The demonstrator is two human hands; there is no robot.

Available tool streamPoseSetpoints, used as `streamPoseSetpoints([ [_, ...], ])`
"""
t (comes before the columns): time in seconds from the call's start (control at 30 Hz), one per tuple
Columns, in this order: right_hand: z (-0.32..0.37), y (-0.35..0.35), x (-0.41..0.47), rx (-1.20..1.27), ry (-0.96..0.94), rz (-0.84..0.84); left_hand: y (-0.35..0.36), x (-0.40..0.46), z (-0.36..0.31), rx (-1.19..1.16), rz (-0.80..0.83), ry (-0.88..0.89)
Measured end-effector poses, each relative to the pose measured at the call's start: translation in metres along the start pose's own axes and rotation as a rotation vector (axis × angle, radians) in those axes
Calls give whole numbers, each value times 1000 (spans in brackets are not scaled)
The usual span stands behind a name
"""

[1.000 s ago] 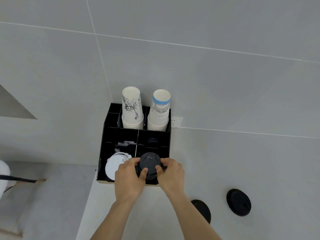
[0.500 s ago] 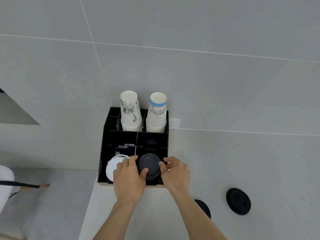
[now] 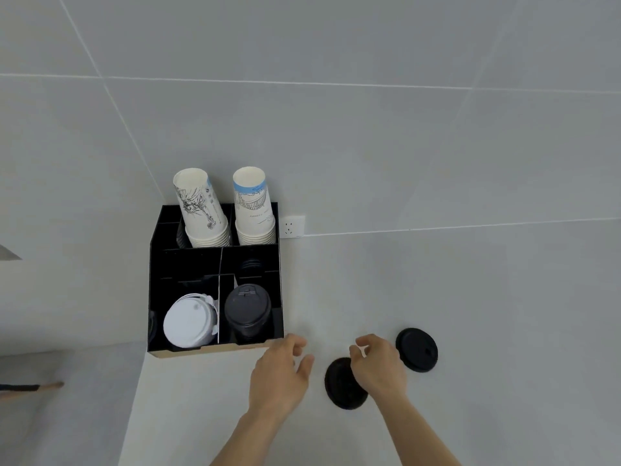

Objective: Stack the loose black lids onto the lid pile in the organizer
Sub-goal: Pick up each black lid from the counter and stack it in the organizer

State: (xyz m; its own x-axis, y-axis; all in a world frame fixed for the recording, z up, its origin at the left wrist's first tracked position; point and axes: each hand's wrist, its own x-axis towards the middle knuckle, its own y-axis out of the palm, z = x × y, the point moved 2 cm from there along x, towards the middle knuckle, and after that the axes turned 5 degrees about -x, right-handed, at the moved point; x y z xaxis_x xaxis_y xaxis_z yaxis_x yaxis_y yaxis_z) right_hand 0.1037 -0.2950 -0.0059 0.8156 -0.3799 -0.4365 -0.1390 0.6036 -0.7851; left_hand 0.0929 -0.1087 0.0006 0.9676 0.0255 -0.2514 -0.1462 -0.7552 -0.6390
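A black organizer (image 3: 158,250) stands on the white counter against the wall. Its front right compartment holds the pile of black lids (image 3: 247,311). Two loose black lids lie on the counter to the right: the nearer lid (image 3: 341,386) and the farther lid (image 3: 418,349). My right hand (image 3: 378,366) hovers over the nearer lid's right part, fingers curled and apart, holding nothing. My left hand (image 3: 280,375) is just in front of the organizer's right corner, fingers spread and empty.
A pile of white lids (image 3: 188,322) fills the front left compartment. Two stacks of paper cups (image 3: 201,210) stand in the back row. A wall socket (image 3: 291,227) sits right of the organizer. The counter's left edge drops away near the organizer.
Both hands have let go of the lid pile in the organizer and moved back and to the right; my right hand is now over the nearer loose lid.
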Motion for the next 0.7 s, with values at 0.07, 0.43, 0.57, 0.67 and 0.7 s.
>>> streamPoseSetpoints([
  [0.07,-14,3,-3,3,39,40,15,-5,2,-30,74,-55],
  [0.43,-40,17,-20,287,162,175,56,-16,2,-210,356,-264],
  [0.57,-29,11,-19,338,131,142,47,-16,1,-338,269,-269],
  [0.67,-10,-1,-18,370,84,81,29,-12,-6,-369,128,-219],
  [0.7,-1,-6,-18,378,59,59,20,-9,-9,-378,80,-191],
])
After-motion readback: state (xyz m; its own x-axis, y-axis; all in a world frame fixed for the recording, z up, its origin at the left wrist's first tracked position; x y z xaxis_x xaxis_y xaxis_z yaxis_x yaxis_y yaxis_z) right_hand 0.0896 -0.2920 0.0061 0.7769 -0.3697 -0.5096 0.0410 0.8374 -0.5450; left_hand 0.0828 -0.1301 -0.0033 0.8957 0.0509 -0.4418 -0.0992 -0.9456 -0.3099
